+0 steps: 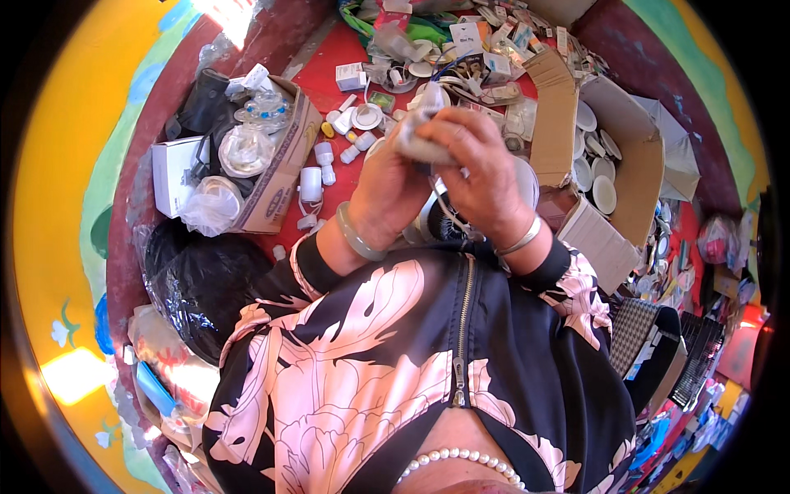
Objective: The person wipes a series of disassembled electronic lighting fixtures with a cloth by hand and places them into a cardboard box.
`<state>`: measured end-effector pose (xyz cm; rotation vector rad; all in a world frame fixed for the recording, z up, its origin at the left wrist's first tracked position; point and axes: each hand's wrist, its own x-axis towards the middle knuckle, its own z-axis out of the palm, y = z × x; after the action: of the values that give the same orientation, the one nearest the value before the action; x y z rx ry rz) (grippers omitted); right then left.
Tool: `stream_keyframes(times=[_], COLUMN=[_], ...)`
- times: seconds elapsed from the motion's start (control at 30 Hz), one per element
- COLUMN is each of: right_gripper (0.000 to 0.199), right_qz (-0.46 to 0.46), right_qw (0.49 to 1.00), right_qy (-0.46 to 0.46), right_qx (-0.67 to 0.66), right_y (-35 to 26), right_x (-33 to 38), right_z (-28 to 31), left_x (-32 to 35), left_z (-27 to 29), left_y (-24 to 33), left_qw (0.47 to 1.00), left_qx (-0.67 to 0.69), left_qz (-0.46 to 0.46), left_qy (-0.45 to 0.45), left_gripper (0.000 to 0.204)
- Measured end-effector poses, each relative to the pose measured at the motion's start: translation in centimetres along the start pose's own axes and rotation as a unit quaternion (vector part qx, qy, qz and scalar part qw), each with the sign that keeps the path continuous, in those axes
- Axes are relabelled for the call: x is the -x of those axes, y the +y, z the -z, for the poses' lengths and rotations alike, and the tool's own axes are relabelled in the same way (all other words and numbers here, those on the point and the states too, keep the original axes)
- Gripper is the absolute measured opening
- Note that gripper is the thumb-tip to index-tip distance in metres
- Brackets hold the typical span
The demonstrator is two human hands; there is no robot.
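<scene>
Left hand [387, 185] and right hand [476, 173] raised together at centre, both clamped on a small grey-white plastic part [421, 132] with a thin white cord [448, 216] trailing nearward; beyond, white caps [325, 152] scattered on red floor [329, 58]; cardboard box [280, 177] left, box of white discs [625, 156] right

A red surface [329, 62] is carrying everything here. A cardboard box [276, 185] of clear plastic pieces is sitting toward its left edge, a white box [174, 173] touching it. Small white cylinders [311, 183] are lying loose near the middle. Toward the right edge, an open carton [634, 177] is holding white discs, and mixed packets [494, 37] are crowding the far edge.
</scene>
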<state>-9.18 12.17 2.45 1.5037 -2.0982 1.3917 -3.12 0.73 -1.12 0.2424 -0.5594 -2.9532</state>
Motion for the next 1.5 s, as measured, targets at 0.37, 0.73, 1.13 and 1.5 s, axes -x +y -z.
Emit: stream_keyframes(times=[0.37,0.73,1.13,1.5], right_gripper=[0.031,0.032,0.05,0.039], right_qz=[-0.255,-0.303,-0.136,-0.201], right_qw=[0.808,0.872,0.944,0.928], right_qy=[0.147,0.098,-0.146,0.001], right_qx=[-0.51,-0.372,-0.263,-0.313], right_y=[5.5,3.6,1.1,2.9], right_x=[1.5,-1.2,3.4,-0.9], right_z=[5.1,-1.0,-0.3,0.6], left_x=[-0.4,-0.7,-0.3,-0.4], left_z=[2.2,3.3,3.0,1.9], left_y=[2.0,0.0,0.4,-0.4], left_qw=[0.996,0.999,1.0,0.983], left_qx=[0.077,0.027,-0.02,0.145], left_qz=[0.045,0.016,-0.018,0.074], left_qy=[0.017,-0.022,0.008,-0.089], left_gripper=[0.034,0.037,0.056,0.045])
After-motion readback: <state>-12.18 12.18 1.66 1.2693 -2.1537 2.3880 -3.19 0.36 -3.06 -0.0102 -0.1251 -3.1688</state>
